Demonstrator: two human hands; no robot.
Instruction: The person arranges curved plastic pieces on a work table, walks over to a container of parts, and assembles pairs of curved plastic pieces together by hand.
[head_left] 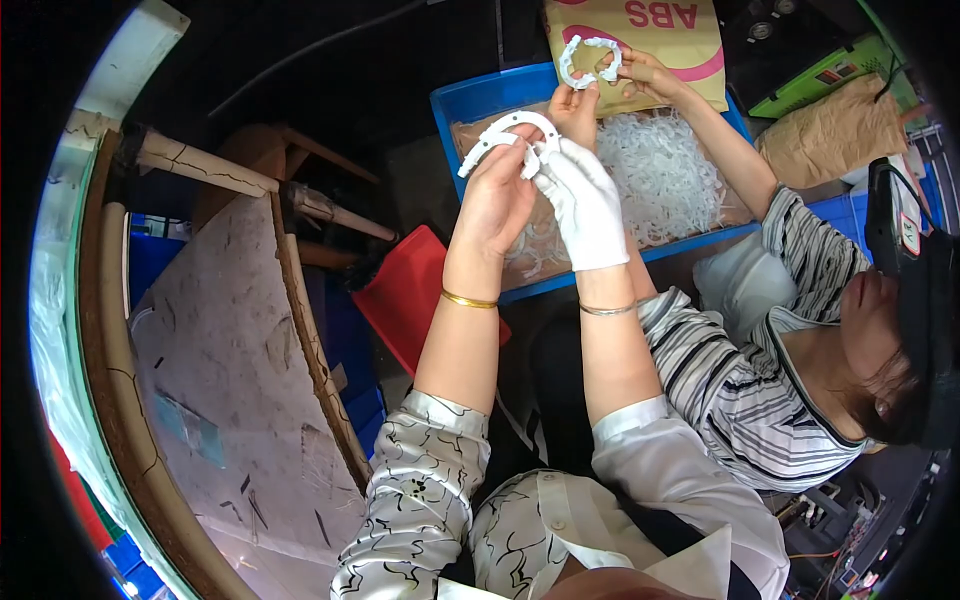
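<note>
Side by side over the near left part of the blue bin (570, 288), my two hands are closed on a white curved plastic piece (524, 118). It is arch-shaped, with small holes along it; a second curved strip shows beneath the arch, and I cannot tell whether it is a separate piece. My bare left hand (498, 203) grips it from the left side. Wearing a white glove, my right hand (583, 205) pinches it near its right end. The fingers partly hide the lower portion. Thin white plastic pieces (660, 175) are heaped in the bin.
Beside me at right, a co-worker in a striped shirt (720, 385) holds similar white curved pieces (578, 62) above the bin's far side. A tan sack (655, 40) stands behind it. A red dustpan-like tray (405, 285) lies left; a worn board table (235, 360) stands farther left.
</note>
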